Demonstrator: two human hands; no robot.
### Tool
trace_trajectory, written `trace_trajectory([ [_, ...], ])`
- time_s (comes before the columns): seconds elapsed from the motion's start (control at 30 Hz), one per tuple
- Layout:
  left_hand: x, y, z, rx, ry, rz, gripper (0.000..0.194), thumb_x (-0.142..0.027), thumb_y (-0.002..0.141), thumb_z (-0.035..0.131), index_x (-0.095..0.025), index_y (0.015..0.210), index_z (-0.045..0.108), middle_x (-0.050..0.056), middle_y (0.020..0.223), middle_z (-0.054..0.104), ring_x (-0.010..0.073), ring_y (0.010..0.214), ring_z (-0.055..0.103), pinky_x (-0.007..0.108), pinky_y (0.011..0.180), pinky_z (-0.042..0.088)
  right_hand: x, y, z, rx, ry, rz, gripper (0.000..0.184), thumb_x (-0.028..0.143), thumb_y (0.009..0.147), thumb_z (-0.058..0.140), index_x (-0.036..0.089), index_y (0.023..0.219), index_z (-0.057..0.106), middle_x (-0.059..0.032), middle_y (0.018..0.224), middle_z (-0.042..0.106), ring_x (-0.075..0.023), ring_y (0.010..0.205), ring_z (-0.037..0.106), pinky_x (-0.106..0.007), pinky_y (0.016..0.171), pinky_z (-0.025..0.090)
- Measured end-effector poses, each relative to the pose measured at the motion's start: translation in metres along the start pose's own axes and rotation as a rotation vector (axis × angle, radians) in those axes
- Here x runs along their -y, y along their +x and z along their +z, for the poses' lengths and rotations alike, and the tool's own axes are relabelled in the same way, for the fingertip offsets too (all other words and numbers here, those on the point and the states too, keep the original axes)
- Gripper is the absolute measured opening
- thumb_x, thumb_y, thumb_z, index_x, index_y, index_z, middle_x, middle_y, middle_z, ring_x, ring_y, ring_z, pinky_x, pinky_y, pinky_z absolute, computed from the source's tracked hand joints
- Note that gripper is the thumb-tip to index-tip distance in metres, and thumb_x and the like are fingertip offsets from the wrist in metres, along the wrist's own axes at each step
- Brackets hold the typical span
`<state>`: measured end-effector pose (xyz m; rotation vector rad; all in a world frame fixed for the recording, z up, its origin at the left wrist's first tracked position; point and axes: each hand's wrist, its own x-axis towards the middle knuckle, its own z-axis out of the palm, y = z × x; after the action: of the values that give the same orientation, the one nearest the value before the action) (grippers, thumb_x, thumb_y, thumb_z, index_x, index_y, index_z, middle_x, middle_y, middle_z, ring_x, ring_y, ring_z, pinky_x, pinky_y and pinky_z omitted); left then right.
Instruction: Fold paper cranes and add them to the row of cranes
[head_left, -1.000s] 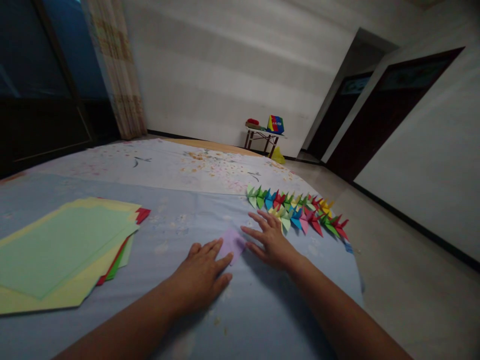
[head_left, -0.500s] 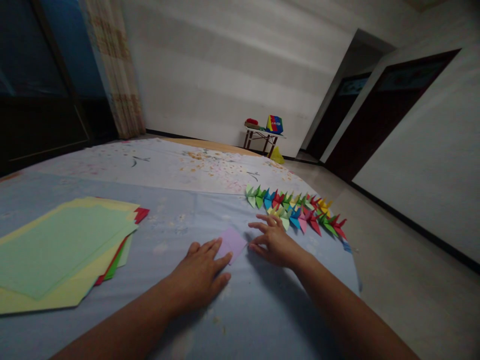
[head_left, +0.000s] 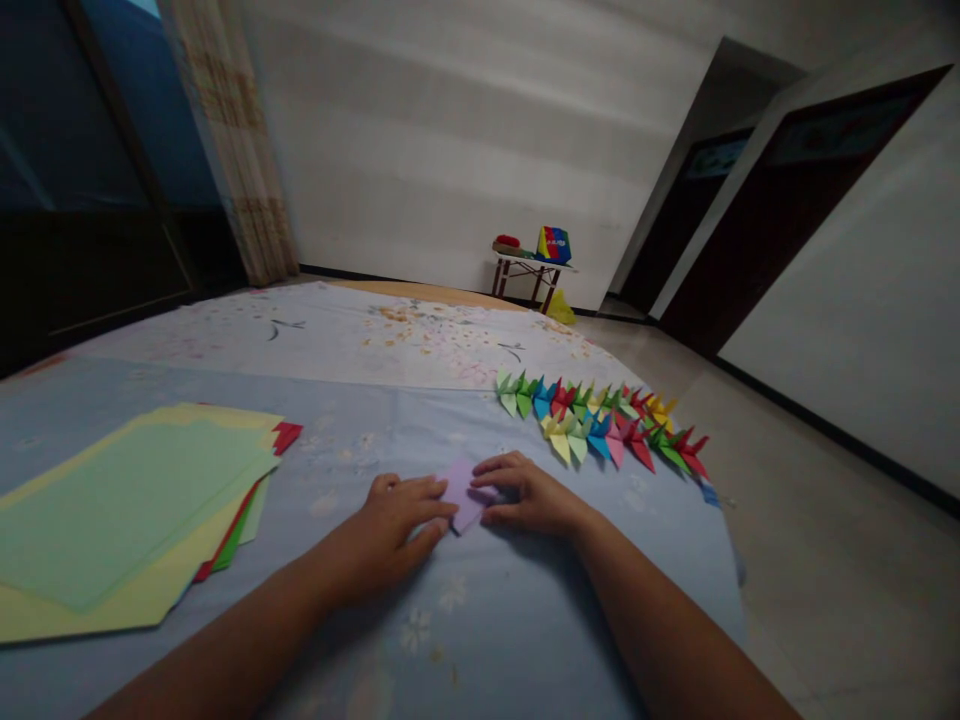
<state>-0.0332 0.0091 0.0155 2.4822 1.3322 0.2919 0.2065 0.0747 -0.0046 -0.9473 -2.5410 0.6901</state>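
A small folded piece of purple origami paper [head_left: 459, 488] lies on the blue flowered tablecloth between my hands. My left hand [head_left: 397, 525] rests palm down at its left side, fingers stretched out, with the fingertips pressing on the paper's edge. From the right, my right hand [head_left: 525, 495] bends its fingers over the paper. Its fingers and thumb close on a flap at the right corner, and part of that flap is hidden under them. Beyond my right hand stand rows of folded paper cranes [head_left: 600, 430] in several colours.
A stack of coloured paper sheets [head_left: 142, 510], pale green and yellow on top, lies at the left. The round table's tablecloth [head_left: 360, 400] curves away at the right. Against the far wall is a small side table [head_left: 534, 268] with a colourful box [head_left: 553, 245].
My right hand has moved left onto the paper, bringing its right corner inward. My left hand stays at the paper's left side. The view has shifted slightly.
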Motion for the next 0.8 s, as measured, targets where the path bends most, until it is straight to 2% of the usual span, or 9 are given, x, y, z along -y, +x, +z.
trace_trajectory([
  [0.1, 0.009, 0.006, 0.008, -0.144, 0.048, -0.034, 0.032, -0.032, 0.089, 0.037, -0.030, 0.115, 0.056, 0.004, 0.127, 0.055, 0.0207, 0.118, 0.045, 0.045, 0.097, 0.023, -0.003, -0.001, -0.006, -0.012, 0.047, 0.005, 0.040, 0.034, 0.072, 0.068, 0.026, 0.111, 0.061, -0.0056, 0.120, 0.054, -0.0183, 0.112, 0.047, -0.035, 0.098, 0.034],
  [0.2, 0.013, 0.010, 0.018, -0.214, 0.080, -0.017, 0.032, -0.032, 0.089, 0.036, -0.029, 0.114, 0.057, 0.004, 0.124, 0.056, 0.0200, 0.115, 0.046, 0.045, 0.096, 0.022, -0.006, -0.002, -0.009, -0.015, 0.052, -0.006, 0.035, 0.028, 0.076, 0.064, 0.025, 0.111, 0.061, -0.0057, 0.120, 0.054, -0.0169, 0.112, 0.047, -0.033, 0.099, 0.035],
  [0.43, 0.016, 0.012, 0.028, -0.191, 0.099, 0.028, 0.030, -0.032, 0.089, 0.039, -0.029, 0.110, 0.059, 0.003, 0.119, 0.060, 0.0211, 0.116, 0.045, 0.045, 0.096, 0.020, -0.010, 0.003, -0.002, -0.048, -0.013, -0.090, 0.026, 0.022, 0.080, 0.058, 0.024, 0.105, 0.064, -0.0043, 0.111, 0.061, -0.0159, 0.104, 0.052, -0.031, 0.094, 0.036],
  [0.6, 0.019, 0.011, 0.030, -0.228, 0.088, 0.046, 0.027, -0.029, 0.087, 0.043, -0.029, 0.109, 0.059, 0.002, 0.116, 0.062, 0.0217, 0.114, 0.048, 0.047, 0.097, 0.019, -0.010, 0.005, 0.000, -0.072, 0.010, -0.132, 0.024, 0.023, 0.079, 0.060, 0.022, 0.102, 0.066, -0.0061, 0.104, 0.065, -0.0168, 0.098, 0.056, -0.031, 0.090, 0.038],
  [0.8, 0.012, 0.007, 0.030, -0.241, 0.076, 0.117, 0.024, -0.026, 0.085, 0.047, -0.029, 0.106, 0.060, 0.002, 0.111, 0.063, 0.0212, 0.109, 0.050, 0.045, 0.094, 0.020, 0.000, -0.003, -0.009, 0.003, 0.061, -0.098, 0.028, 0.024, 0.074, 0.065, 0.022, 0.101, 0.066, -0.0063, 0.100, 0.064, -0.0172, 0.096, 0.055, -0.031, 0.089, 0.040],
])
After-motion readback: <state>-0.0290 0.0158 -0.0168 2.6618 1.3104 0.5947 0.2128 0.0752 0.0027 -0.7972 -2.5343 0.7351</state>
